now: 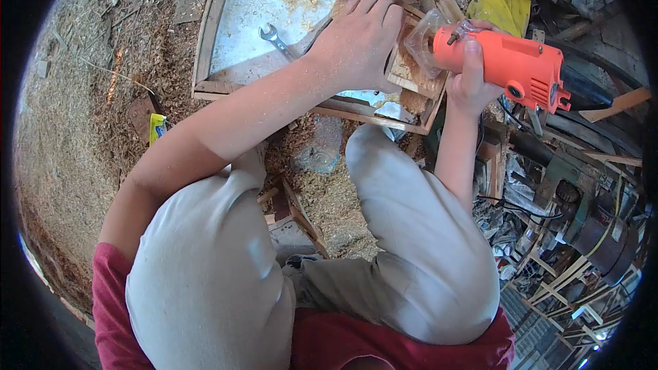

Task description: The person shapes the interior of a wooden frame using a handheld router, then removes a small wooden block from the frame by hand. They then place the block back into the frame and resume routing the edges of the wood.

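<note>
My right hand (473, 79) is wrapped around an orange trim router (504, 62) with a clear plastic base (423, 42). The router lies tilted on its side, its base against a wooden piece (418, 75). Stretched across that piece's left side, my left hand (363, 34) braces it, thumb apart from the fingers; its underside is hidden. Beneath is a wood-framed tray (205, 48) with a pale, dusty bottom. A metal wrench (276, 41) rests in the tray, left of my left hand.
Wood shavings (75, 144) cover the ground at left, with a yellow packet (157, 127) on them. A yellow bag (499, 7) lies beyond the router. Wood scraps, cables and a dark motor (603, 250) crowd the right side. My bent knees (418, 212) are close to the tray.
</note>
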`<act>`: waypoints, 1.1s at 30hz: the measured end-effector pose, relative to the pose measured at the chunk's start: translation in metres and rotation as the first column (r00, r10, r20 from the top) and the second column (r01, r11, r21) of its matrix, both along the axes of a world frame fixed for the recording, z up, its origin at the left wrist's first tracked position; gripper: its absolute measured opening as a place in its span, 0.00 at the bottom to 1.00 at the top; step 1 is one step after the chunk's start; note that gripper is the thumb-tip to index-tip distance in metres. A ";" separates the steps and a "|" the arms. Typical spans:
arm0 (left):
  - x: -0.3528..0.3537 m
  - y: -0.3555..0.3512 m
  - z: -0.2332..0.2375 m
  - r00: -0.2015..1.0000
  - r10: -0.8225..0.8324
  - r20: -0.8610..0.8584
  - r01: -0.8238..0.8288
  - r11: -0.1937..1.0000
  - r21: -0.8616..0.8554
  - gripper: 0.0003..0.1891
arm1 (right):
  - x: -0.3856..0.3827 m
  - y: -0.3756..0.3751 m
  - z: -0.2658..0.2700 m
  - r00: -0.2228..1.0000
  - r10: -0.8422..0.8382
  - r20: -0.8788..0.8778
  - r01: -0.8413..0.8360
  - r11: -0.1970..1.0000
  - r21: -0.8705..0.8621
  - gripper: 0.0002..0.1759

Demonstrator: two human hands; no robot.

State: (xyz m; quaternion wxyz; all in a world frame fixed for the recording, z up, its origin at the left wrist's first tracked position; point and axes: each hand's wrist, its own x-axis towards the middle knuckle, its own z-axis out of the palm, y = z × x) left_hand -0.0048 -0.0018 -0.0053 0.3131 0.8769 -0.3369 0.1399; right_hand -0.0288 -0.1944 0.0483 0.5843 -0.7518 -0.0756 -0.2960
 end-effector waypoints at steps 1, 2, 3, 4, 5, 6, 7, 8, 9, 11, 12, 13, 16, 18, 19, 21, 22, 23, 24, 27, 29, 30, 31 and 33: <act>0.000 0.000 0.000 1.000 -0.001 0.000 0.001 1.000 -0.008 0.55 | 0.001 -0.002 -0.001 1.000 0.000 0.006 0.000 1.000 0.006 0.24; 0.000 0.000 0.000 1.000 -0.001 0.000 0.001 1.000 -0.017 0.55 | 0.001 -0.003 -0.002 1.000 0.000 0.013 0.000 1.000 0.012 0.24; 0.000 0.000 0.000 1.000 -0.005 0.001 0.005 1.000 -0.017 0.55 | 0.002 -0.005 -0.002 1.000 -0.003 0.016 0.003 1.000 0.005 0.24; 0.001 0.000 0.000 1.000 -0.009 0.002 0.009 1.000 -0.018 0.55 | 0.002 -0.007 -0.002 1.000 -0.006 0.019 0.006 1.000 -0.002 0.24; 0.001 0.000 -0.001 1.000 -0.012 0.003 0.012 1.000 -0.017 0.55 | 0.002 -0.009 -0.002 1.000 -0.009 0.021 0.009 1.000 -0.009 0.24; 0.001 0.000 -0.001 1.000 -0.006 0.011 0.006 1.000 -0.014 0.55 | 0.002 -0.009 -0.002 1.000 -0.013 0.019 0.013 1.000 0.006 0.24; 0.001 0.000 -0.002 1.000 0.000 0.018 0.000 1.000 -0.011 0.56 | 0.001 -0.010 -0.002 1.000 -0.017 0.017 0.017 1.000 0.020 0.24; 0.001 0.000 -0.003 1.000 0.006 0.026 -0.006 1.000 -0.008 0.56 | 0.001 -0.011 -0.002 1.000 -0.021 0.016 0.021 0.999 0.033 0.24; 0.001 0.000 -0.003 1.000 -0.001 0.023 0.001 1.000 -0.009 0.56 | 0.001 -0.013 -0.003 0.999 -0.028 0.025 0.027 0.999 0.038 0.24; 0.001 0.000 -0.002 1.000 -0.014 0.017 0.014 1.000 -0.012 0.57 | 0.001 -0.016 -0.004 0.998 -0.042 0.045 0.040 0.998 0.047 0.24; 0.001 0.000 -0.002 1.000 -0.010 0.019 0.011 1.000 -0.008 0.56 | 0.001 -0.016 -0.004 0.998 -0.045 0.041 0.043 0.998 0.046 0.24; 0.001 0.000 -0.002 1.000 -0.007 0.022 0.007 1.000 -0.003 0.56 | 0.000 -0.017 -0.004 0.998 -0.047 0.037 0.046 0.998 0.046 0.24; 0.000 0.001 -0.001 1.000 -0.004 0.026 0.004 1.000 -0.001 0.55 | 0.000 -0.017 -0.005 0.999 -0.029 0.045 0.028 0.999 0.032 0.23; 0.000 0.001 -0.001 1.000 -0.006 0.026 0.006 1.000 -0.008 0.55 | -0.001 -0.016 -0.004 0.999 -0.019 0.044 0.019 1.000 0.016 0.23; 0.000 0.001 -0.001 1.000 -0.007 0.025 0.007 1.000 -0.014 0.55 | -0.002 -0.013 -0.003 0.999 -0.020 0.038 0.019 1.000 0.008 0.23; 0.000 0.001 0.000 1.000 -0.007 0.019 0.008 1.000 -0.024 0.55 | -0.004 -0.006 0.000 1.000 -0.013 0.018 0.013 1.000 0.006 0.24; -0.001 0.000 0.001 1.000 -0.007 0.014 0.008 1.000 -0.029 0.55 | -0.005 -0.002 0.002 1.000 -0.007 0.004 0.007 1.000 0.013 0.24; -0.001 0.000 0.001 1.000 -0.006 0.009 0.007 0.999 -0.034 0.55 | -0.006 0.000 0.003 1.000 0.000 -0.010 0.000 1.000 0.021 0.25; -0.001 0.000 0.001 1.000 -0.003 0.014 0.003 0.999 -0.035 0.55 | -0.005 0.000 0.003 1.000 0.002 -0.002 -0.002 1.000 0.003 0.25; -0.001 0.000 0.000 1.000 0.004 0.023 -0.003 0.999 -0.032 0.54 | -0.003 0.000 0.000 1.000 0.009 0.012 -0.009 0.999 -0.031 0.26; 0.000 0.000 -0.001 1.000 0.002 0.024 -0.001 1.000 -0.025 0.54 | -0.002 -0.001 -0.001 1.000 0.016 0.011 -0.016 0.999 -0.030 0.26; 0.000 0.000 -0.001 1.000 0.002 0.021 -0.002 1.000 -0.029 0.54 | -0.002 0.000 -0.001 1.000 0.011 0.006 -0.011 1.000 -0.019 0.26; 0.000 -0.001 0.000 1.000 0.003 0.019 -0.003 0.999 -0.032 0.54 | -0.002 0.002 0.000 1.000 0.006 0.002 -0.006 1.000 -0.007 0.26; 0.000 -0.001 0.000 1.000 0.003 0.018 -0.002 1.000 -0.031 0.54 | -0.002 0.002 0.000 1.000 -0.001 0.001 0.001 1.000 0.005 0.26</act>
